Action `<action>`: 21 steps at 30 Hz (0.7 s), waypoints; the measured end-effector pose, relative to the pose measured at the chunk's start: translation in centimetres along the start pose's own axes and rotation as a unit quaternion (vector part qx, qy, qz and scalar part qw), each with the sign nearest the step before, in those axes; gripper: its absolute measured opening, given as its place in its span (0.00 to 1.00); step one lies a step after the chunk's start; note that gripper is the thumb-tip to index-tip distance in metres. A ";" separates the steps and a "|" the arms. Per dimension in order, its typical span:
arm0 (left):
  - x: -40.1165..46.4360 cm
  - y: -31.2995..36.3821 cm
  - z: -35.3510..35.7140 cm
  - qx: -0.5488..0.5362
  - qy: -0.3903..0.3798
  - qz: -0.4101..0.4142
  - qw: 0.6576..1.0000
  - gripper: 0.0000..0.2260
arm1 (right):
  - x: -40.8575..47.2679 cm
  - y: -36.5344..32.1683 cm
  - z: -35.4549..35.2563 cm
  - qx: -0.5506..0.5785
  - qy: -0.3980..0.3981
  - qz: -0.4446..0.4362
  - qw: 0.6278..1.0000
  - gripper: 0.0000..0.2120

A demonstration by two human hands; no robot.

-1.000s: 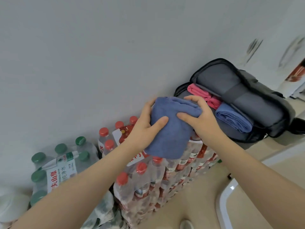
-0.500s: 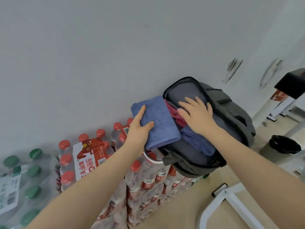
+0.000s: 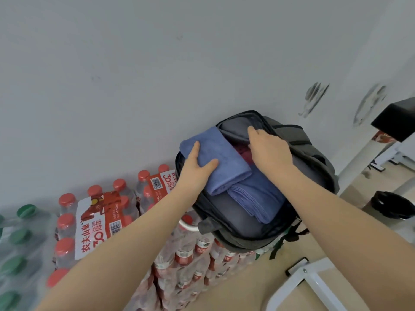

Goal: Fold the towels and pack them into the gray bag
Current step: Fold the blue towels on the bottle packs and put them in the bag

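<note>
The folded blue towel [image 3: 221, 158] is soft, matt cloth with a fine nap; the second blue towel [image 3: 258, 198] just right of it shows a ribbed, stitched edge. A dark red towel [image 3: 243, 152] between them looks equally fuzzy. The gray bag [image 3: 307, 151] is matt woven fabric with a smoother gray lining. The clear plastic water bottles [image 3: 197, 250] under it are glossy, shrink-wrapped in shiny film, with smooth red caps [image 3: 119, 184] and printed paper-like labels. The far wall [image 3: 157, 75] is matt painted white.

The right hand [image 3: 269, 151] covers most of the dark red folded towel [image 3: 243, 151]. The green-capped plastic water bottles [image 3: 20, 250] look blurry, cut off at the left edge.
</note>
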State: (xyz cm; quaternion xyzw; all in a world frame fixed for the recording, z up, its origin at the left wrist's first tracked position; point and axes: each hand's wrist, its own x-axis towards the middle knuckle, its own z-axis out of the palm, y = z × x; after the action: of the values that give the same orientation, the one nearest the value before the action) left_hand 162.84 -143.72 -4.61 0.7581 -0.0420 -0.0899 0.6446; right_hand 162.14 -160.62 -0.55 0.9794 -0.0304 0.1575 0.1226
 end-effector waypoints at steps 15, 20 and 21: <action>4.4 -2.4 -2.3 0.574 -0.237 0.290 0.728 0.50 | -0.5 0.2 1.3 0.057 0.074 -0.021 0.995 0.23; 6.4 -2.2 -0.1 0.588 -0.204 0.310 0.719 0.50 | -0.3 0.7 1.5 0.077 0.093 -0.020 0.993 0.18; 6.8 -2.1 0.4 0.593 -0.204 0.311 0.715 0.49 | -0.2 0.8 1.6 0.070 0.098 -0.023 0.992 0.18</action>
State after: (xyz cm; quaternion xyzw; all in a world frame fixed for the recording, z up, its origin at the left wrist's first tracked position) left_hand 169.37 -144.96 -7.33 0.8925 -0.4500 0.0065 0.0307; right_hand 162.36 -161.82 -1.91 0.9660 0.0156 0.2512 0.0597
